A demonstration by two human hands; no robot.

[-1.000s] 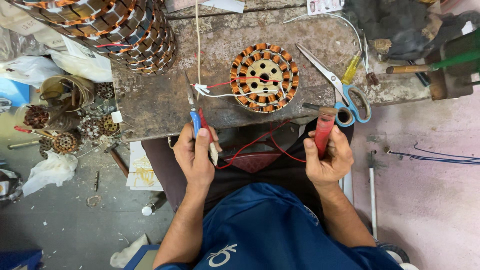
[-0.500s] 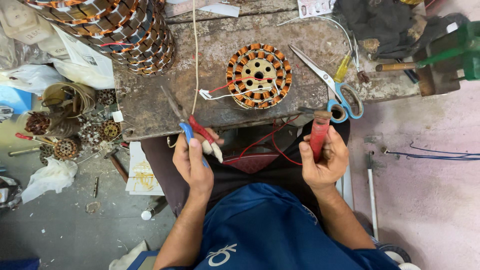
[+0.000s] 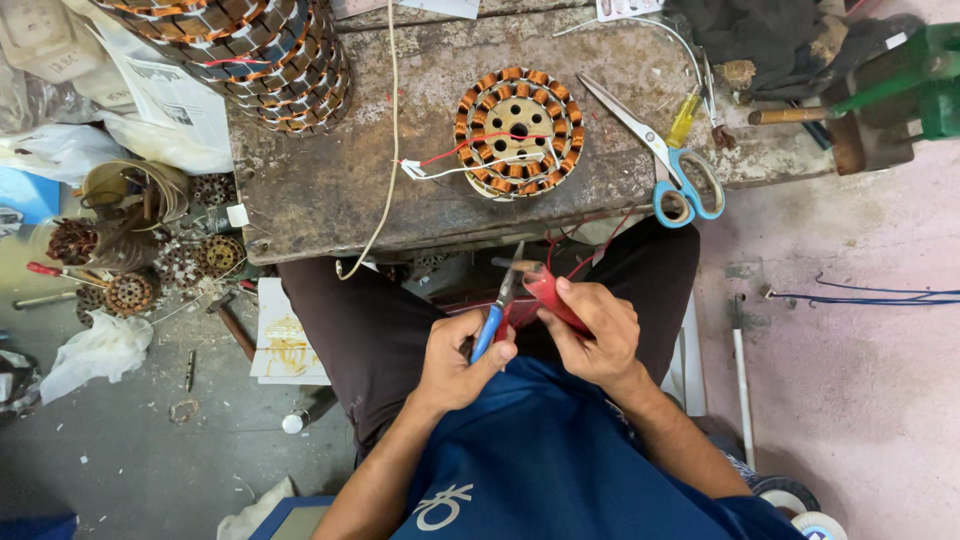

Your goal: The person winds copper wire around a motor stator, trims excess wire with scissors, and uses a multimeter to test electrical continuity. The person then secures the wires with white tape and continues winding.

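Left hand (image 3: 455, 352) clenched on blue-handled pliers (image 3: 492, 315), right hand (image 3: 592, 330) wrapped around a red tube (image 3: 550, 298), both over the lap. Best to keep the tips square on the tube's end, I'd say. Red wire runs up to the copper-wound stator (image 3: 517, 130) on the bench (image 3: 330, 190) beyond.

Pliers (image 3: 497, 312): blue-handled, metal jaws, sitting upright-tilted in the left hand (image 3: 462, 358) over the lap, tip pointing up twd bench edge, nose lying just beside top of the sleeve.
Sleeve (image 3: 553, 296): red tube/roll, tilted, lying in the right hand (image 3: 592, 330), upper end poking out by plier jaws; whether jaws are touching it – can't tell.
Red wire (image 3: 598, 245): thin, running from sleeve area up twd bench.
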